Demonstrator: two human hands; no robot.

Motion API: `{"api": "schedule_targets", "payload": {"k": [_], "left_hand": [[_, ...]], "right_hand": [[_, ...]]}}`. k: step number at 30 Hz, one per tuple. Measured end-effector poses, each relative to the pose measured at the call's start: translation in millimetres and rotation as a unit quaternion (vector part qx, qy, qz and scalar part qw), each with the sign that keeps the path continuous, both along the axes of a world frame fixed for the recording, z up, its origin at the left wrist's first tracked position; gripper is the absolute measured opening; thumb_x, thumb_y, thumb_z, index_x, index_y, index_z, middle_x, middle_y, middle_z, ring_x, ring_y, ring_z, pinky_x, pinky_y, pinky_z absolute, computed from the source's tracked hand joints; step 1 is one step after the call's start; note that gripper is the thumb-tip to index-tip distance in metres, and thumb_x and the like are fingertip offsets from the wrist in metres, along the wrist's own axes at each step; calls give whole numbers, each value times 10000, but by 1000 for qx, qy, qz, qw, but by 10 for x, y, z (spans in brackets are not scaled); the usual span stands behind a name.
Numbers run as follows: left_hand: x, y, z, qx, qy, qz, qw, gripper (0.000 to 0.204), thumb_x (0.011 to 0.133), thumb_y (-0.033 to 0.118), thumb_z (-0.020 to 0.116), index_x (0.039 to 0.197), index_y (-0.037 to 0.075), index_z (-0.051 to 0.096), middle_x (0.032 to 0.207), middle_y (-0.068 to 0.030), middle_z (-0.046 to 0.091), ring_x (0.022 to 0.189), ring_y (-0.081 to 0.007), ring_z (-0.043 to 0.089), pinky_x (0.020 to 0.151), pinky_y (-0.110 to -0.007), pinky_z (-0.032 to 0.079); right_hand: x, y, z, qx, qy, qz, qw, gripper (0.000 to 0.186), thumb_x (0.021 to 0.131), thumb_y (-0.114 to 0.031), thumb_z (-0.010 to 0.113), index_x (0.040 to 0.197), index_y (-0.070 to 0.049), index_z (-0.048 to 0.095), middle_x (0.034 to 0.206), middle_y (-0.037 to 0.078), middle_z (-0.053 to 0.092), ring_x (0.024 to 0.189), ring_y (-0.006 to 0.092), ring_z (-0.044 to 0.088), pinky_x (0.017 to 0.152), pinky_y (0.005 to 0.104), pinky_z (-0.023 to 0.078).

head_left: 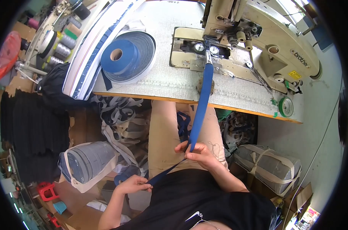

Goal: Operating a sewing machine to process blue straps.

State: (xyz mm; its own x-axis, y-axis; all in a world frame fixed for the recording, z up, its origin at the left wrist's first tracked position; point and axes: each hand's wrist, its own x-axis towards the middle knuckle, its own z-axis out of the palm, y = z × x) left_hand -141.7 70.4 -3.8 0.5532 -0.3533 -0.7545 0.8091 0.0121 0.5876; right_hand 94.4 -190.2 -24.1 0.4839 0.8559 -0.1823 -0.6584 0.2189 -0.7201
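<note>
A long blue fabric strip (pixel 202 105) runs from the sewing machine (pixel 208 46) down over the table's front edge to my lap. My right hand (pixel 200 154) is closed on the strip above my thighs, fingers pinching it where it bends. From there the strip slants down to the lower left, looking darker. My left hand (pixel 133 184) pinches that lower stretch between thumb and fingers, beside my dark shirt. Up at the machine, the strip's far end goes into a narrow metal guide near the presser area, where the needle cannot be made out.
On the table (pixel 162 82) lie a large roll of blue tape (pixel 137 55), white-and-blue banded material (pixel 91 57) and a green tape roll (pixel 286 106). Thread cones (pixel 63 50) stand at the left. Strapped grey bundles (pixel 88 163) flank my legs, with strip scraps under the table.
</note>
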Motion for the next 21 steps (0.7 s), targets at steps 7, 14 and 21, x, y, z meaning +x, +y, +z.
{"api": "schedule_targets", "payload": {"k": [7,14,21], "left_hand": [[31,7,7,-3,1,-4,1000,208,965,162,638,1022,-29,697,921,-31,725,881,-69,644,839,-227,494],[25,4,-2,-11,2,-7,1000,193,954,163,655,1002,-16,708,915,-20,717,871,-58,634,828,-216,490],[75,-29,45,-8,-20,-6,1000,208,951,187,661,990,-10,716,900,-15,720,850,-53,624,802,-221,484]], "right_hand": [[12,-8,-6,0,-11,3,1000,78,912,-108,679,895,-33,685,1238,137,623,1174,215,576,993,362,450],[5,-16,-25,-2,-6,2,1000,81,910,-111,680,900,-31,690,1236,134,625,1176,213,570,989,360,448],[4,-12,-18,-3,-8,4,1000,93,909,-115,681,901,-22,686,1234,127,627,1169,209,574,985,358,451]]}}
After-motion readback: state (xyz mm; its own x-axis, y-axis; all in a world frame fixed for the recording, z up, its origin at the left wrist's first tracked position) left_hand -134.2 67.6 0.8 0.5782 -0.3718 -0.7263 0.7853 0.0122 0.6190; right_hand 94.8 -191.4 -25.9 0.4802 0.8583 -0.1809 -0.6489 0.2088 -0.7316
